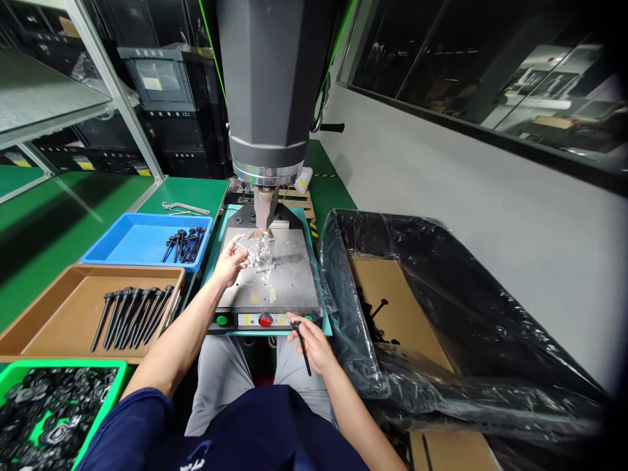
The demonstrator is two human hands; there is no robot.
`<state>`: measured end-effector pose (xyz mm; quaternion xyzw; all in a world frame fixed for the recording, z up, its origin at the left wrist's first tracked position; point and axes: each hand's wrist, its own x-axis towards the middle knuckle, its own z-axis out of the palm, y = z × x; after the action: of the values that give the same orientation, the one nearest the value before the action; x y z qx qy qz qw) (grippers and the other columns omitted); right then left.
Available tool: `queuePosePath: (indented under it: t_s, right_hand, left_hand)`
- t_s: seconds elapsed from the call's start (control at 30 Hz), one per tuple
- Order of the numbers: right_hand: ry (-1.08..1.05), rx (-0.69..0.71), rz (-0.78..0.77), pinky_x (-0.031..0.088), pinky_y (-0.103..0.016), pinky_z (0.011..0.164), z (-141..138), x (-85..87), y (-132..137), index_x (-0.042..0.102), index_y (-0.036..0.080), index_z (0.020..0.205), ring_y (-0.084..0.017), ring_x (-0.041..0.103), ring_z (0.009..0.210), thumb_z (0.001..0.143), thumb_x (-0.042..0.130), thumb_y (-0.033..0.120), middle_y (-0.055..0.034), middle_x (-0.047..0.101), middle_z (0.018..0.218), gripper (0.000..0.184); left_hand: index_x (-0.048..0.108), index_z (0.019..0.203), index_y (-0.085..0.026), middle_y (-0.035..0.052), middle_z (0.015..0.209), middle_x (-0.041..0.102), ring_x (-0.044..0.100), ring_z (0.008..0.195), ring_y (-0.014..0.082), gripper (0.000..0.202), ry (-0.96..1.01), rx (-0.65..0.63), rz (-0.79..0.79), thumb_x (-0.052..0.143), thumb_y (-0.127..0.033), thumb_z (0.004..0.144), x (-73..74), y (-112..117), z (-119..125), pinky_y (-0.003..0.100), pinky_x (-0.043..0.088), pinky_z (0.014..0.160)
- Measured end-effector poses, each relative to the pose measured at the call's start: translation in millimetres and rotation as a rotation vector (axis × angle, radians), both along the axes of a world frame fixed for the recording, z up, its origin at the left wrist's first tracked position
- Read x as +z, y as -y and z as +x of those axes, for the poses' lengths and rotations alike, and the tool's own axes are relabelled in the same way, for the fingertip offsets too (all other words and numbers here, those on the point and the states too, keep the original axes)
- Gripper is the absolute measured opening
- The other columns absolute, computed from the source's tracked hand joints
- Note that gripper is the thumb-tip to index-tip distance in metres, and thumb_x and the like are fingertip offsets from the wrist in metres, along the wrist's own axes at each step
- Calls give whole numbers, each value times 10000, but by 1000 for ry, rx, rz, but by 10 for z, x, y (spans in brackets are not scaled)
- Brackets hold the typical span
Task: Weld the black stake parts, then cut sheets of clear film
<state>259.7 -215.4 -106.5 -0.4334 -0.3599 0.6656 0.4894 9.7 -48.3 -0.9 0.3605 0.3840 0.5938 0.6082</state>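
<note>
My left hand [231, 263] is beside a clear fixture [262, 252] on the machine's metal plate [294, 281]. Its fingers are apart, some partly bent, and I make out nothing held in them. Low at the plate's front right, my right hand [313, 343] grips a black rod with a round head [303, 353], its shaft pointing down. Above the fixture hangs the grey machine head [275, 78], its metal tip [265, 206] close over the clear part. Buttons line the front edge: a red button [265, 320] between green ones [222, 320].
To the left, a blue tray [122, 239] and a brown tray [63, 314] hold black rods; a green bin [118, 379] holds small black parts. A wrench [186, 208] lies behind. At right stands a plastic-lined box [407, 294] with black rods inside.
</note>
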Motion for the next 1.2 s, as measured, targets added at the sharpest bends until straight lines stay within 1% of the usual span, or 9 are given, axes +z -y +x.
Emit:
queuePosePath:
  t_s: [0.17, 0.27, 0.4, 0.5, 0.63, 0.8, 1.0, 1.13, 1.2]
  right_hand:
    - [-24, 487, -149, 281, -176, 378, -364, -89, 111, 657, 164, 1010, -104, 614, 541, 778, 734, 587, -111, 729, 987, 489]
    - [11, 605, -180, 250, -164, 367, -792, -144, 44, 615, 162, 1000, -60, 522, 427, 763, 761, 544, -44, 715, 815, 473]
    - [-105, 420, -81, 287, -184, 359, -1308, -69, -300, 559, 188, 1013, -71, 504, 430, 719, 767, 558, 14, 668, 756, 516]
    - [-161, 305, 6, 305, -195, 377, -1506, 80, -638, 562, 201, 1052, -70, 486, 456, 723, 752, 547, 20, 653, 778, 514]
    - [-169, 139, 128, 309, -208, 409, -1492, 227, -1010, 582, 202, 915, -66, 449, 492, 760, 699, 548, 15, 617, 785, 397]
    - [22, -111, 258, 408, -243, 544, -1194, 263, -1263, 611, 241, 1067, -109, 483, 570, 736, 753, 477, 44, 580, 707, 431]
    - [-202, 101, 56, 348, -225, 481, -943, 295, -1353, 610, 234, 1027, -105, 486, 539, 649, 818, 546, 18, 630, 738, 532]
    - [-249, -34, 10, 378, -203, 498, -851, 384, -1341, 604, 234, 1007, -93, 513, 548, 644, 832, 495, 27, 650, 739, 502]
    - [-224, 42, 82, 444, -227, 553, -830, 462, -1291, 612, 232, 1049, -108, 564, 599, 694, 808, 468, 11, 676, 785, 469]
  left_hand:
    - [461, 1453, -210, -45, 711, 605, 566, 519, 76, 863, 71, -28, -61, 804, -161, 663, 199, -44, 92, 157, 381, 430]
    - [485, 1420, -208, -36, 733, 616, 565, 519, 65, 780, 165, -36, -108, 752, -116, 693, 347, -43, 187, 128, 377, 401]
    - [492, 1378, -223, -37, 740, 608, 558, 522, 53, 691, 278, -85, -179, 699, -71, 736, 509, 42, 294, 83, 349, 372]
    - [499, 1338, -240, -37, 752, 606, 570, 533, 52, 624, 309, -114, -209, 676, -57, 768, 572, 111, 323, 75, 381, 387]
    - [503, 1292, -247, -36, 762, 607, 587, 548, 48, 541, 308, -95, -261, 659, -58, 810, 608, 126, 273, 75, 429, 422]
    - [592, 1087, -159, -14, 708, 574, 544, 509, 25, 263, 389, -148, -265, 576, -30, 859, 702, 73, 189, 58, 443, 425]
    - [611, 951, -82, 33, 689, 574, 515, 479, 33, 171, 528, -231, -425, 480, 5, 884, 910, 94, 237, 64, 455, 401]
    - [591, 1023, -124, 13, 734, 592, 538, 504, 31, 175, 441, -202, -372, 571, -41, 870, 944, 129, 221, 67, 448, 401]
    - [572, 1143, -165, -19, 730, 594, 547, 500, 36, 344, 315, -133, -308, 640, -50, 825, 891, 124, 201, 86, 452, 404]
